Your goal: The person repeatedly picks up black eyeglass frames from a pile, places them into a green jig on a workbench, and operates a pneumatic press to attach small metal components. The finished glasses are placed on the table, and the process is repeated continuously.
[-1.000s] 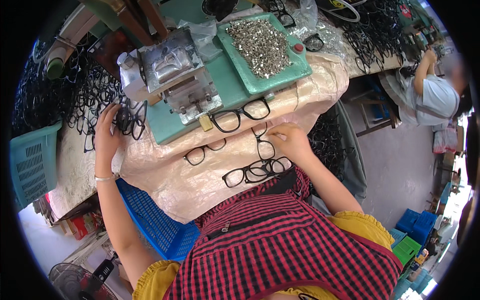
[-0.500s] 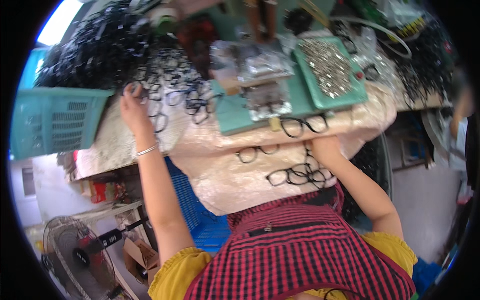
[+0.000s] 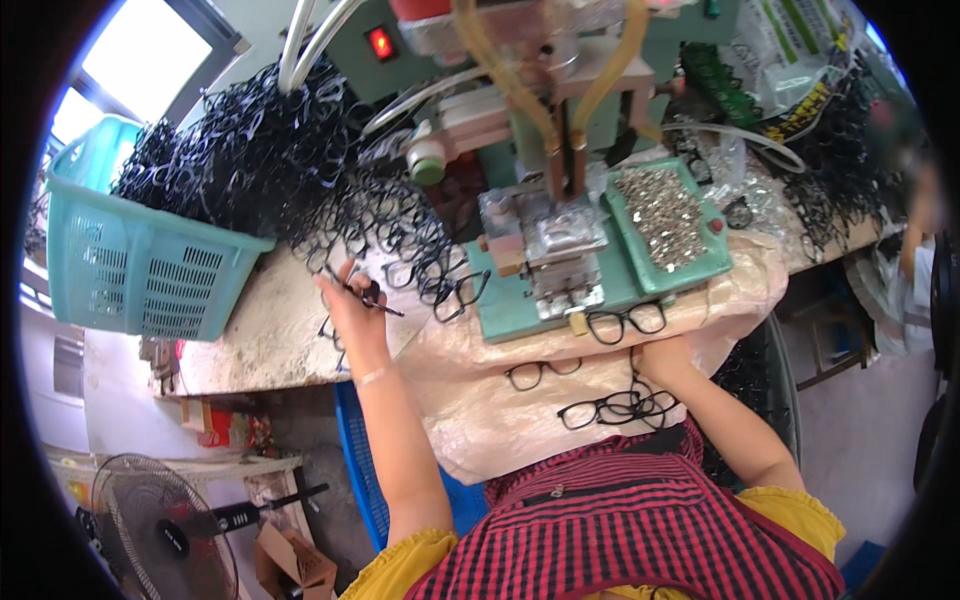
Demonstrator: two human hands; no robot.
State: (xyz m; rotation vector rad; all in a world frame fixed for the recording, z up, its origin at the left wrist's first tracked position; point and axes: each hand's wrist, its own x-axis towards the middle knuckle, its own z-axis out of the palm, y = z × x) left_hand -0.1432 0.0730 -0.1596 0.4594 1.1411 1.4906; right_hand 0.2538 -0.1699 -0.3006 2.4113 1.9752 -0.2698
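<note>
Head view, nearest first: we see a red and black checked apron (image 3: 640,530) over yellow sleeves, and beyond it a crinkled translucent plastic sheet (image 3: 480,420) draped over the table's near edge. On that sheet lies a small stack of black plastic eyeglass frames (image 3: 615,408), their long axis running left to right, with the right hand (image 3: 665,362) resting just above and to the right of them; its fingers curl down onto the sheet, and we cannot tell whether they grip anything. A single black frame (image 3: 542,373) lies just left of that hand, and another black frame (image 3: 626,322) sits at the foot of the green press machine (image 3: 560,250).

Further out to the left, the left hand (image 3: 352,305) reaches across the worn pale table (image 3: 260,330), fingers closed on one black eyeglass frame (image 3: 375,298), pinched at the near edge of a loose heap of black frames (image 3: 400,240). The heap lies up and right of this hand, so the left is the nearer one to it.

Beyond stand a teal plastic basket (image 3: 140,270) piled with frames and a green tray of small metal parts (image 3: 665,220).
</note>
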